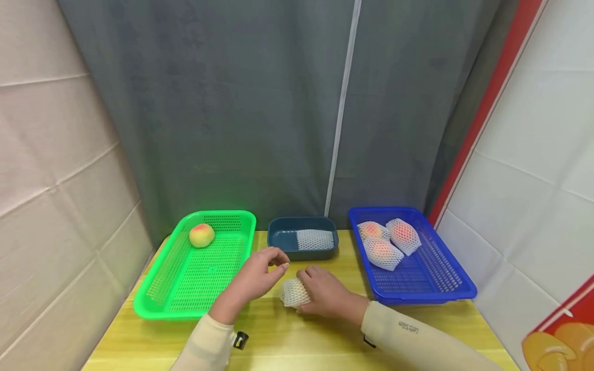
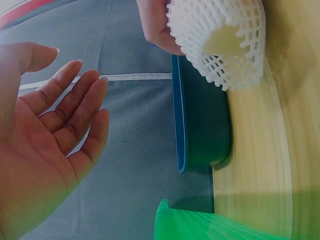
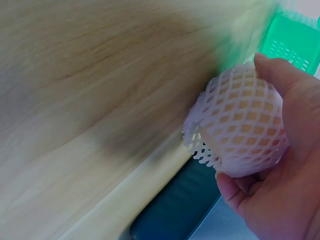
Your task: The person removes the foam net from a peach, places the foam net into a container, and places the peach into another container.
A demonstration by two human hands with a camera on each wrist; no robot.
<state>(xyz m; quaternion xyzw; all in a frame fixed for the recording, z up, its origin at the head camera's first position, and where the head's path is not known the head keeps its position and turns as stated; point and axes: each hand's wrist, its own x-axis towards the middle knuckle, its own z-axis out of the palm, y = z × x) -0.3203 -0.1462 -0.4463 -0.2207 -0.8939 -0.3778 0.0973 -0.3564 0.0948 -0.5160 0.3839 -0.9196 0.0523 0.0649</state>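
Note:
My right hand [image 1: 325,292] grips a peach in a white foam net sleeve [image 1: 294,293], close over the table in front of the small dark bin. In the right wrist view, thumb and fingers curl round the netted peach [image 3: 245,120], and the sleeve's loose end points away from the palm. Pale fruit shows through the sleeve's opening in the left wrist view. My left hand [image 1: 257,273] hovers to the left of it, holding nothing; its fingers [image 2: 75,110] are relaxed and slightly bent, apart from the sleeve.
A green basket [image 1: 252,232] on the left holds one bare peach [image 1: 201,235]. The dark bin [image 1: 278,252] at the back middle contains flat white foam nets [image 1: 315,239]. In the blue basket [image 1: 445,257] on the right lie three netted peaches [image 1: 382,252]. A grey curtain [image 1: 241,103] hangs behind.

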